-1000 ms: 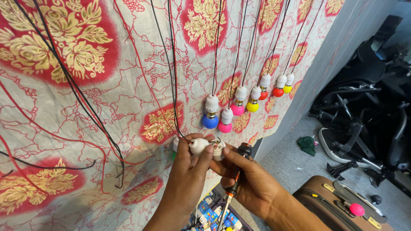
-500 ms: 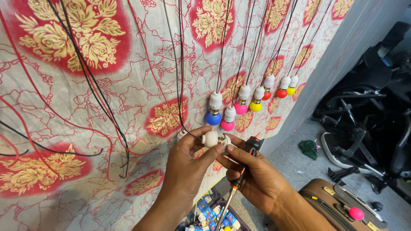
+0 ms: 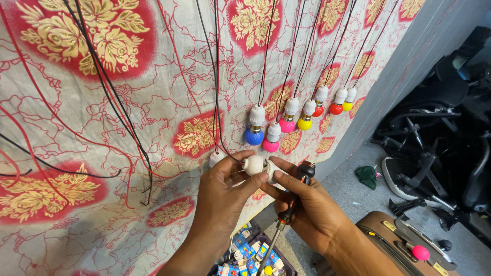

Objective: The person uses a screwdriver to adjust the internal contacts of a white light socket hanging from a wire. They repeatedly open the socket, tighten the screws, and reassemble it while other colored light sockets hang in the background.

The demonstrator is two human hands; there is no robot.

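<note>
My left hand (image 3: 225, 191) grips a white bulb holder (image 3: 254, 164) that hangs on black and red wires (image 3: 217, 102) in front of a patterned cloth. My right hand (image 3: 307, 207) touches the holder's right end with its fingertips and also holds a screwdriver (image 3: 289, 209) with a black and orange handle, shaft pointing down. Another white holder (image 3: 215, 158) hangs just left of my left hand's fingers.
Several hanging holders carry small bulbs, among them a blue bulb (image 3: 254, 136), a pink bulb (image 3: 270, 145) and a yellow bulb (image 3: 305, 123). A brown suitcase (image 3: 394, 240) lies at lower right, an overturned black office chair (image 3: 440, 153) at right, a box of small cartons (image 3: 245, 255) below my hands.
Both hands and the white holder have risen slightly toward the hanging bulbs. My right hand's fingers have closed in on the holder's end, still with the screwdriver.
</note>
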